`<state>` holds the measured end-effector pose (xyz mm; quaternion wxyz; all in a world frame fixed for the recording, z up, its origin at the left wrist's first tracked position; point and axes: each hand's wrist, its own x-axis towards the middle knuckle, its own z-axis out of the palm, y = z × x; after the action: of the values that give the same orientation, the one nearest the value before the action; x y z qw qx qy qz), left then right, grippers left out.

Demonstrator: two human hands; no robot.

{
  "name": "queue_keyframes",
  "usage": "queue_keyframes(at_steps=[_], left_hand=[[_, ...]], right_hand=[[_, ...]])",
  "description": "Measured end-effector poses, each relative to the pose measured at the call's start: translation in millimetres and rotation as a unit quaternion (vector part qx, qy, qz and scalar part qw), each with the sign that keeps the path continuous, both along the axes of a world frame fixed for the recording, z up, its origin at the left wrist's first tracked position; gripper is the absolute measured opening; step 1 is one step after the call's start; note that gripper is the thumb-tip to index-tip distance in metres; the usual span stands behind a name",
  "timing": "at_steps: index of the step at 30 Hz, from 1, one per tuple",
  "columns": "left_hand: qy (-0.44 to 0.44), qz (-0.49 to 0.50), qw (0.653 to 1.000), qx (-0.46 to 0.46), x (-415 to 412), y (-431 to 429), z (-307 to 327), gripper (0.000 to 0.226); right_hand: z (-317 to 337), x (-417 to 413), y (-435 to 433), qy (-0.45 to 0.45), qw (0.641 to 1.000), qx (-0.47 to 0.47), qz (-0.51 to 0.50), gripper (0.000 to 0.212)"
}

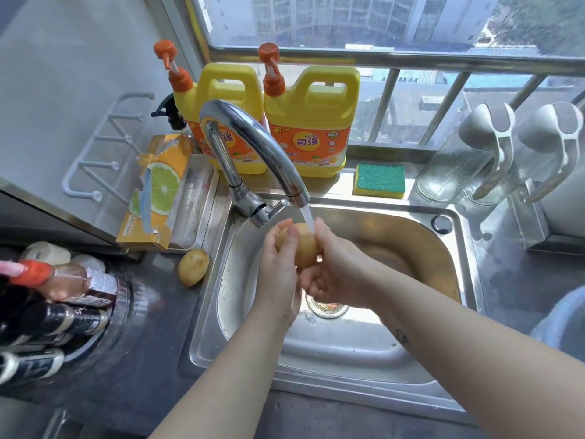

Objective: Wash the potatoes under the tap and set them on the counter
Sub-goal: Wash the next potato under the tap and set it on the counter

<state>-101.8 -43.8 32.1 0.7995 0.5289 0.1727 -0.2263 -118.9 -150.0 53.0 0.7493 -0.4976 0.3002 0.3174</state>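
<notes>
steel sink (pixel 468 258), dark counter (pixel 152 327), barred window (pixel 411 58) behind.

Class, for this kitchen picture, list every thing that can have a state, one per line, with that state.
tap, running.
held potato, under the stream, over the sink.
left hand, grips the held potato.
right hand, grips the held potato.
second potato, lying on the counter beside the sink, untouched.
detergent bottles, upright, pumps fitted.
sponge, flat, green side up.

tap (pixel 253 144) arching overhead, sink (pixel 345 353) basin open
</notes>
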Motion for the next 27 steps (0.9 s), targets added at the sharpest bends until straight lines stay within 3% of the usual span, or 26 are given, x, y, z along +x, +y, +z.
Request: queue_keyframes(at_steps=[4,6,10,12,15,20,24,27], left_hand=[[0.125,0.033,0.99,-0.054,15,1,7,0.066],[0.164,0.036,0.983,-0.072,20,-2,11,0.068],[0.161,0.033,0.984,-0.067,22,-8,17,0.039],[0.158,0.009,0.985,-0.067,21,-11,20,0.023],[0.164,-0.017,0.984,-0.064,21,-13,22,0.024],[0.184,-0.065,0.979,-0.056,16,-10,21,0.044],[0.193,-0.067,0.977,-0.058,14,-10,20,0.048],[0.163,-0.066,0.984,-0.033,14,-9,22,0.046]], right_hand=[[4,-3,-9,-0.088,0.985,-0.141,0.053,0.058],[5,-7,-17,-0.099,0.972,-0.199,0.076,0.046],[2,-14,-26,-0.145,0.922,-0.345,0.096,0.016],[-1,-16,-29,-0.177,0.894,-0.404,0.081,0.017],[-6,-21,-34,-0.206,0.885,-0.416,0.039,0.027],[-4,-26,-34,-0.28,0.878,-0.382,0.07,0.069],[-5,-19,-25,-0.28,0.892,-0.352,0.052,0.069],[-7,-15,-17,-0.266,0.909,-0.321,-0.017,0.055]])
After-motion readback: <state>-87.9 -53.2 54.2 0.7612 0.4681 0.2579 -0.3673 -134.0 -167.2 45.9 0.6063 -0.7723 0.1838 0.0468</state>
